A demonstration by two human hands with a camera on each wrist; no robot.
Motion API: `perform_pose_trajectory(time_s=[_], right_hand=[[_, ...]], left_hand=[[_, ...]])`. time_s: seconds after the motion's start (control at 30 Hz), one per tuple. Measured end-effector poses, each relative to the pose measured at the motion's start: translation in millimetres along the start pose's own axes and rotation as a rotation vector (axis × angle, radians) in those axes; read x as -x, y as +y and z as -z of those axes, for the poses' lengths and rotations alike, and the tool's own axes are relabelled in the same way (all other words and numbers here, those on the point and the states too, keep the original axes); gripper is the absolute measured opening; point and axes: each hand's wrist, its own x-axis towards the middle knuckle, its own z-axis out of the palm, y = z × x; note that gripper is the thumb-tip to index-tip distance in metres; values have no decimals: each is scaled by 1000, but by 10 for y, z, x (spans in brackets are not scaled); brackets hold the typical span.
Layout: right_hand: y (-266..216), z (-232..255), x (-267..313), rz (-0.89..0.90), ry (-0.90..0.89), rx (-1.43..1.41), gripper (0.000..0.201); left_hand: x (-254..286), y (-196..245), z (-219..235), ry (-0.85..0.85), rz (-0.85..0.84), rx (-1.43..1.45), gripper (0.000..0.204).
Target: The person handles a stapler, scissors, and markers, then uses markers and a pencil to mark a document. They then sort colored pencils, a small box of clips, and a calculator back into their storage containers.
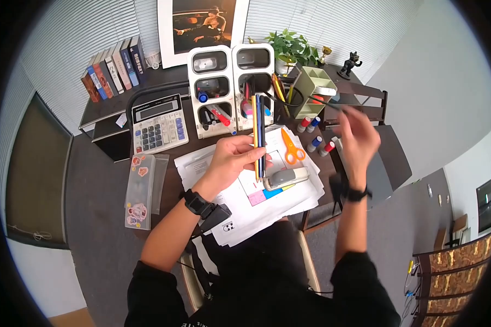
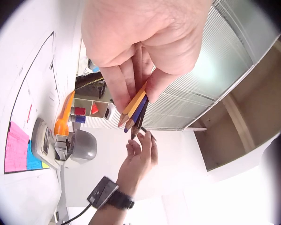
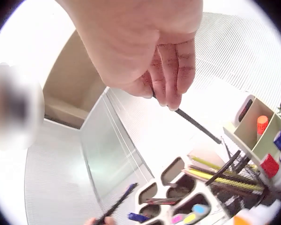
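My left hand point(image 1: 228, 161) grips a small bundle of pencils upright over the papers point(image 1: 202, 163). In the left wrist view the bundle shows a yellow pencil point(image 2: 134, 105), a blue pencil point(image 2: 139, 112) and a black pencil point(image 2: 141, 118), sharpened tips towards the right hand. Off to the right, my right hand point(image 1: 360, 139), a little blurred, pinches a single black pencil point(image 3: 199, 126) between thumb and fingers. Its free end points towards the pencils point(image 3: 224, 180) standing in a black mesh holder point(image 3: 232, 199). A grey stapler point(image 1: 286, 178) and orange scissors point(image 1: 292, 150) lie on the papers.
Two white organizers point(image 1: 210, 90) with pens stand at the back, beside a green compartment box point(image 1: 313, 87). Several red- and blue-capped bottles point(image 1: 314, 144) stand at the right. A calculator point(image 1: 159, 125) and a clear stickered case point(image 1: 140, 191) are at the left.
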Motion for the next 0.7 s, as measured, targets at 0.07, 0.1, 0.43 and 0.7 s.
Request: perform_pose_trajectory(time_s=[0.07, 0.1, 0.43, 0.7], right_hand=[[-97, 41, 487, 77, 134, 23, 20], [-111, 22, 733, 100, 202, 46, 20], [-332, -299, 1390, 336, 15, 37, 33], [-356, -477, 1493, 347, -73, -25, 34]], left_hand=[[17, -11, -20, -63, 36, 55, 21], [28, -25, -40, -58, 47, 50, 21], [54, -103, -165, -91, 162, 47, 16], [50, -144, -157, -104, 174, 51, 19]])
